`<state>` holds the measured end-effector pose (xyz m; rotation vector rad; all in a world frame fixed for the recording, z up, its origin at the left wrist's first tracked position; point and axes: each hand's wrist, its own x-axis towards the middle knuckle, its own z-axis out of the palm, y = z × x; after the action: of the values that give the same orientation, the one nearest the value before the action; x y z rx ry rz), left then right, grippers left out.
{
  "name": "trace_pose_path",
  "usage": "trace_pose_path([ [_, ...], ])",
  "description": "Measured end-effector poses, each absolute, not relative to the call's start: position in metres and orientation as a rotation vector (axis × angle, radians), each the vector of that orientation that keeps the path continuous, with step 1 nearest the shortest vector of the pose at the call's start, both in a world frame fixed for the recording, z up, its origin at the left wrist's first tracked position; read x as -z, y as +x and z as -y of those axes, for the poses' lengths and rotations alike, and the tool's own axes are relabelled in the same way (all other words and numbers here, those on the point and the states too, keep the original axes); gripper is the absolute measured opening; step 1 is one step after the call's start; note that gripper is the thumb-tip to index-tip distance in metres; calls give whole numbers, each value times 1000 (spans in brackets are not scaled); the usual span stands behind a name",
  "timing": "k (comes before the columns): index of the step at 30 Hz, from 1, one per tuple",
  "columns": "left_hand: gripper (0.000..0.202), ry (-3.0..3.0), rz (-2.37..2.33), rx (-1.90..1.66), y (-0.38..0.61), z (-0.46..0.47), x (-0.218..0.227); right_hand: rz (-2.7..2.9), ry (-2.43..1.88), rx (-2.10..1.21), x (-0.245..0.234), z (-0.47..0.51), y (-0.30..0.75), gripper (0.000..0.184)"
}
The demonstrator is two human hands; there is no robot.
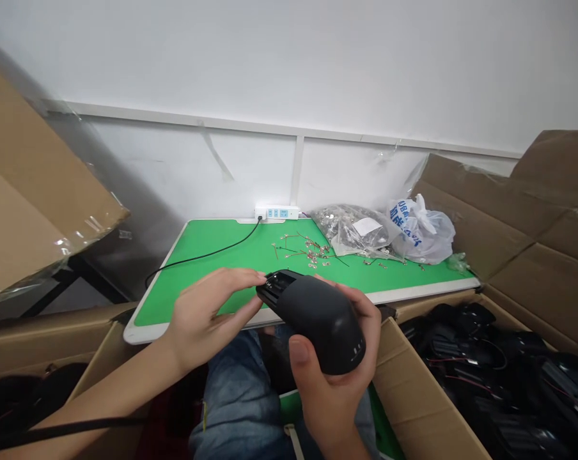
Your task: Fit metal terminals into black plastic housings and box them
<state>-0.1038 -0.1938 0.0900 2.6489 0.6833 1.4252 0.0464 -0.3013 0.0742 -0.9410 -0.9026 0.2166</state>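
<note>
A black, rounded plastic housing [320,319], shaped somewhat like a large computer mouse, is held above the near edge of the green table. Its far left end has an open recess with small metal parts inside, and pale marks show on its near end. My right hand [330,390] is wrapped around the body, thumb on the near side and fingers behind. My left hand [205,316] pinches the recessed end between thumb and fingertips. Whether a small part sits between those fingertips is hard to make out.
Loose metal contacts with wires [312,252] lie on the green tabletop [212,255]. Behind them are a bag of metal parts [351,227], a white plastic bag [426,233] and a power strip [277,212]. Cardboard boxes flank me; the right one [428,396] holds several black housings [490,370].
</note>
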Motion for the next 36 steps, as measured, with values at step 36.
trace_pose_path([
  [36,26,2663,-1017,-1477,-164,241,-75,594,-504,-1220,-16,233,24,60],
])
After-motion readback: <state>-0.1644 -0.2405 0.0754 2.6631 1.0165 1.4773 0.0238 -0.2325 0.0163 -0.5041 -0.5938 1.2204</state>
